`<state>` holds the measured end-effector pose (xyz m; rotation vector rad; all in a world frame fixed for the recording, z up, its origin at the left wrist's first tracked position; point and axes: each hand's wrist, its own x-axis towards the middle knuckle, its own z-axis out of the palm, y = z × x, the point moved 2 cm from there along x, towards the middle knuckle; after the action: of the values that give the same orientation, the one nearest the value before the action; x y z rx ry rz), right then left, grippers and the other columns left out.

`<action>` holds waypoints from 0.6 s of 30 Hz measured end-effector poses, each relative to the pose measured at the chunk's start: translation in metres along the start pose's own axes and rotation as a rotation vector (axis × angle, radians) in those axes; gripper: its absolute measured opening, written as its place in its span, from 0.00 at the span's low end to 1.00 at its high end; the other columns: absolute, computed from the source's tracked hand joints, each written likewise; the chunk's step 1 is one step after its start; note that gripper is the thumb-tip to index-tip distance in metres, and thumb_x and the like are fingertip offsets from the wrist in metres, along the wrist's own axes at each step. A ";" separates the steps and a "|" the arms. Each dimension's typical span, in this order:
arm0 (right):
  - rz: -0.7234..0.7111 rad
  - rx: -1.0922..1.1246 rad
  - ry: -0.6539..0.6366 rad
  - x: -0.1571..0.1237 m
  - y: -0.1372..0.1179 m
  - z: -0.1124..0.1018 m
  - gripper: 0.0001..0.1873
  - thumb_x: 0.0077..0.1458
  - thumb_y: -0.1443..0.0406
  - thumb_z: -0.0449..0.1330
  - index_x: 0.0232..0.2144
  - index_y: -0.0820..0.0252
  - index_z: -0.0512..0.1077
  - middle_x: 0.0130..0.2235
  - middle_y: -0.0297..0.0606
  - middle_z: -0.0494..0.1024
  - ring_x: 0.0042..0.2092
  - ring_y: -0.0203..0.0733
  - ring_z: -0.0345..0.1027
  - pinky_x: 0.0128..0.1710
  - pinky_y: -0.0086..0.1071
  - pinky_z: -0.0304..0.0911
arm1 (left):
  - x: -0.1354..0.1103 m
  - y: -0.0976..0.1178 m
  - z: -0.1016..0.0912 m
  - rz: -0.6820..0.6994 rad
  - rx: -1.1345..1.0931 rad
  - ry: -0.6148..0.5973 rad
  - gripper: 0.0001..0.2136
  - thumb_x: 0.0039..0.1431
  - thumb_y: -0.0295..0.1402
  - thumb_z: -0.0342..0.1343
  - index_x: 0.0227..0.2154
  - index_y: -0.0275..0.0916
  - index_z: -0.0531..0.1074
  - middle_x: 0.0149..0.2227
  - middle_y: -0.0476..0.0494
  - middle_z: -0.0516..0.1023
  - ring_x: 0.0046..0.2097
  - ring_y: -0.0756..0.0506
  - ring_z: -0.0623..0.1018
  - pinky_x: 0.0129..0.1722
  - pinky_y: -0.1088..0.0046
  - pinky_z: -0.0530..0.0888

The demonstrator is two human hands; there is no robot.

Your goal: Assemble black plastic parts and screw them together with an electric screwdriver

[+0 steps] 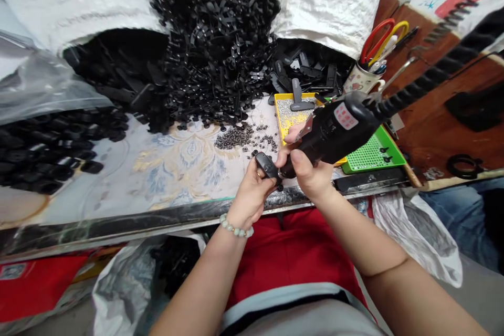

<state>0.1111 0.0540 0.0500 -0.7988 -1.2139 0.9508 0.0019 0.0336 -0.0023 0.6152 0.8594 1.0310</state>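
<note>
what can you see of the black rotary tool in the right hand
The black handheld rotary tool is a stubby, matte, plastic-looking cylinder with a small red-and-white label near its rear end and a metal clip by its front. A ribbed black flexible sleeve runs from the back to the upper right. The right hand grips it, tilted nose-down, its front end at a small black piece held in the left hand; whether they touch is hidden.

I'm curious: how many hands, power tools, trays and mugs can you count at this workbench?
Hands: 2 (left hand, right hand)
Power tools: 1 (black handheld power tool)
Trays: 2 (yellow tray, green perforated tray)
Mugs: 1 (floral mug)
Total: 6
</note>
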 end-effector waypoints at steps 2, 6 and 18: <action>-0.005 0.016 -0.033 0.002 -0.004 0.000 0.13 0.49 0.55 0.61 0.30 0.58 0.70 0.24 0.31 0.72 0.24 0.33 0.68 0.26 0.31 0.68 | -0.001 -0.001 0.004 0.007 0.010 0.031 0.25 0.45 0.21 0.58 0.47 0.44 0.62 0.39 0.50 0.72 0.37 0.52 0.73 0.36 0.78 0.69; -0.124 0.080 -0.003 0.010 -0.038 0.007 0.11 0.48 0.57 0.62 0.34 0.54 0.72 0.30 0.33 0.73 0.23 0.33 0.67 0.19 0.29 0.63 | -0.003 -0.003 0.009 0.028 0.064 0.087 0.20 0.46 0.24 0.57 0.43 0.41 0.61 0.36 0.49 0.72 0.31 0.52 0.74 0.34 0.74 0.70; -0.359 -0.614 0.229 0.032 -0.023 -0.065 0.26 0.48 0.59 0.62 0.51 0.47 0.68 0.45 0.36 0.74 0.49 0.47 0.68 0.51 0.44 0.60 | -0.054 0.154 -0.215 0.445 1.215 1.247 0.16 0.46 0.35 0.62 0.33 0.38 0.61 0.34 0.46 0.67 0.45 0.39 0.68 0.46 0.61 0.62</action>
<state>0.1813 0.0732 0.0715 -1.0856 -1.4010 0.1753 -0.2660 0.0556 0.0198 1.2076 2.6239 1.1901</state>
